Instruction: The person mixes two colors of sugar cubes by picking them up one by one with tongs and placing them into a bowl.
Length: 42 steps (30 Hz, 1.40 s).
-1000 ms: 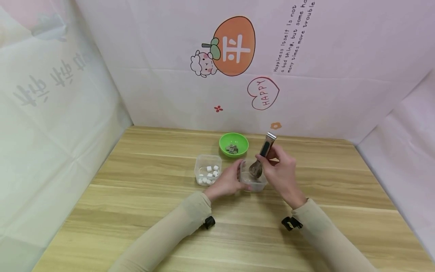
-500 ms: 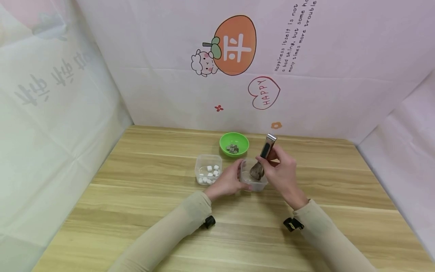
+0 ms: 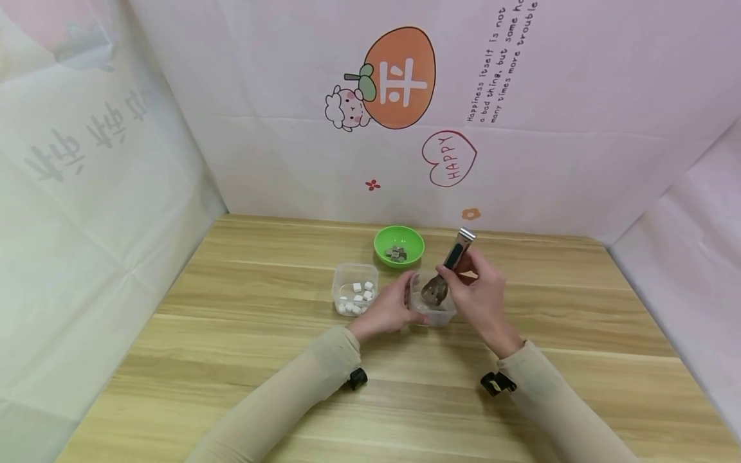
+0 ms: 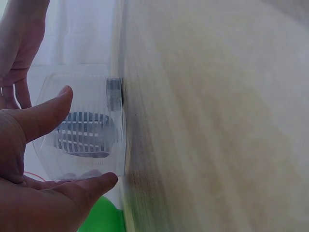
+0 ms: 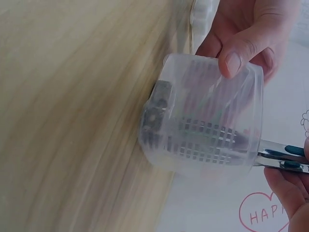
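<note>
In the head view my left hand [image 3: 393, 307] steadies a clear plastic container [image 3: 441, 319] by its left side, the thumb at the near wall. My right hand [image 3: 482, 292] grips metal tongs [image 3: 458, 248] with dark green pads on the handles. Their broad ends point down inside this container. Through the ribbed wall in the right wrist view, dark grey pieces [image 5: 157, 104] show at its bottom; the tongs' tips are blurred, so I cannot tell whether they hold a piece. The left wrist view shows the left thumb and a finger spread along the container wall [image 4: 48, 154].
A second clear container [image 3: 338, 283] with several white cubes [image 3: 357, 287] stands just left of my left hand. Behind both is a green bowl [image 3: 406, 236] holding several grey pieces [image 3: 396, 253]. A printed cloth wall [image 3: 278, 167] rises at the table's back edge.
The tongs have shifted slightly within the container, their handle top leaning a little further right. My left hand and the container have stayed in place.
</note>
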Motion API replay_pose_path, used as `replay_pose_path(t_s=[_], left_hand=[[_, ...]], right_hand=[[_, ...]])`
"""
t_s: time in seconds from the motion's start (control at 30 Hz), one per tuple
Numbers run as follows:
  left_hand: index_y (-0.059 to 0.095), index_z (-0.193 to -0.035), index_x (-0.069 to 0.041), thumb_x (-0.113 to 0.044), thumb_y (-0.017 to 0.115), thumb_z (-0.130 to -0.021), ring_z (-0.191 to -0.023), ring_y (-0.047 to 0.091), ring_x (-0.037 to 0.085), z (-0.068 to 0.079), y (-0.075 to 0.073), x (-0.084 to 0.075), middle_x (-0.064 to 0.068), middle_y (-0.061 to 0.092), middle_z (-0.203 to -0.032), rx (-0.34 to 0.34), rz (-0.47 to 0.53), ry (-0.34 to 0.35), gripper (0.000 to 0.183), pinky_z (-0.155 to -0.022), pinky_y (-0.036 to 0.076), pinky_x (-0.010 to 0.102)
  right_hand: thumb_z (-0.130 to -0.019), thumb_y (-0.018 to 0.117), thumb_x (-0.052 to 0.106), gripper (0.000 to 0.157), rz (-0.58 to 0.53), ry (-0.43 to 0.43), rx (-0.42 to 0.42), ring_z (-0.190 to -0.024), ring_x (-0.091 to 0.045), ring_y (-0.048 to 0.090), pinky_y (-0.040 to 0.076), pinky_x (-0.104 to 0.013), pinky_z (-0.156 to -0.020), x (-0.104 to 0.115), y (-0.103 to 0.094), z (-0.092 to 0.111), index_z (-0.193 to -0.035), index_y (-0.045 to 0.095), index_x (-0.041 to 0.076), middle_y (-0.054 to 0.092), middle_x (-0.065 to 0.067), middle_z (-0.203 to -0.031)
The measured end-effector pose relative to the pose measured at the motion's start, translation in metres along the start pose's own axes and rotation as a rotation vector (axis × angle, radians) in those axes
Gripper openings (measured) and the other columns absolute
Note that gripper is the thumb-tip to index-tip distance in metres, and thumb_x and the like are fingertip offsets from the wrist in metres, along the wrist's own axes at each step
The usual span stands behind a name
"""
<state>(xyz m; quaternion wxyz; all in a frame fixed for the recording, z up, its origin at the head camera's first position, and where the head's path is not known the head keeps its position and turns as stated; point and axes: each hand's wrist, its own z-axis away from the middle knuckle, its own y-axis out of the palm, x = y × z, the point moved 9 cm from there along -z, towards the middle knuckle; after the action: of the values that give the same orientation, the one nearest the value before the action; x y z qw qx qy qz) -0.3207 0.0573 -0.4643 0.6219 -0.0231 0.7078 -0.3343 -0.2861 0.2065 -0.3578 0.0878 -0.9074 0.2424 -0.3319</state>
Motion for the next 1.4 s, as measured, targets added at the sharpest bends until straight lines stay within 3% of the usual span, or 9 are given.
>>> replay_pose_path(t_s=[0.27,0.47,0.67,0.97,1.07,1.23,1.4], left_hand=[[0.035,-0.161,-0.003,-0.013,0.094,-0.078,-0.141,0.051,0.03,0.0,0.0,0.0,0.017,0.051,-0.155,0.004,0.005,0.007,0.102,-0.119,0.04,0.039],[0.035,-0.161,-0.003,-0.012,0.094,-0.078,-0.14,0.052,0.03,0.0,0.001,-0.001,0.017,0.052,-0.154,0.009,0.016,0.018,0.102,-0.118,0.041,0.039],[0.035,-0.161,-0.004,-0.014,0.095,-0.078,-0.14,0.052,0.03,0.001,0.0,-0.001,0.016,0.052,-0.155,0.006,0.007,0.004,0.103,-0.118,0.042,0.04],[0.036,-0.16,-0.005,-0.01,0.094,-0.077,-0.139,0.053,0.031,0.002,0.0,-0.004,0.016,0.054,-0.153,0.013,0.053,0.001,0.102,-0.119,0.041,0.042],[0.037,-0.16,-0.007,-0.009,0.094,-0.077,-0.14,0.053,0.03,0.002,0.001,-0.004,0.015,0.054,-0.154,0.015,0.07,0.002,0.101,-0.119,0.04,0.042],[0.035,-0.162,-0.006,-0.01,0.094,-0.077,-0.143,0.05,0.03,0.002,0.001,-0.002,0.016,0.05,-0.158,0.013,0.08,-0.013,0.103,-0.119,0.04,0.041],[0.031,-0.163,-0.002,-0.012,0.095,-0.077,-0.143,0.049,0.032,0.002,0.0,-0.004,0.017,0.047,-0.16,0.008,0.066,-0.014,0.108,-0.119,0.04,0.039]], right_hand=[[-0.077,0.082,-0.022,0.029,0.001,0.005,0.001,-0.065,-0.033,0.067,0.055,-0.009,-0.066,0.038,-0.007,-0.008,-0.096,0.063,-0.011,0.067,-0.021,-0.076],[-0.079,0.081,-0.022,0.028,0.002,0.02,0.005,-0.066,-0.032,0.067,0.055,-0.008,-0.065,0.023,-0.004,-0.006,-0.097,0.064,-0.01,0.067,-0.02,-0.077],[-0.079,0.085,-0.015,0.029,0.015,0.02,-0.013,-0.068,-0.022,0.067,0.054,-0.007,-0.065,0.007,-0.006,-0.003,-0.1,0.067,-0.006,0.069,-0.013,-0.078],[-0.08,0.087,-0.011,0.026,-0.053,-0.005,-0.067,-0.072,-0.008,0.066,0.058,-0.013,-0.065,0.034,-0.025,-0.024,-0.098,0.068,-0.006,0.072,-0.011,-0.079],[-0.081,0.086,-0.011,0.028,-0.051,-0.016,-0.086,-0.073,-0.007,0.067,0.059,-0.014,-0.066,0.043,-0.029,-0.033,-0.104,0.07,-0.005,0.072,-0.01,-0.081],[-0.085,0.085,-0.006,0.031,-0.05,-0.029,-0.096,-0.074,-0.009,0.068,0.06,-0.016,-0.068,0.046,-0.025,-0.049,-0.112,0.07,-0.003,0.074,-0.008,-0.086],[-0.085,0.084,-0.007,0.025,-0.048,-0.026,-0.126,-0.074,-0.015,0.068,0.059,-0.014,-0.068,0.039,-0.012,-0.063,-0.104,0.069,-0.005,0.073,-0.01,-0.086]])
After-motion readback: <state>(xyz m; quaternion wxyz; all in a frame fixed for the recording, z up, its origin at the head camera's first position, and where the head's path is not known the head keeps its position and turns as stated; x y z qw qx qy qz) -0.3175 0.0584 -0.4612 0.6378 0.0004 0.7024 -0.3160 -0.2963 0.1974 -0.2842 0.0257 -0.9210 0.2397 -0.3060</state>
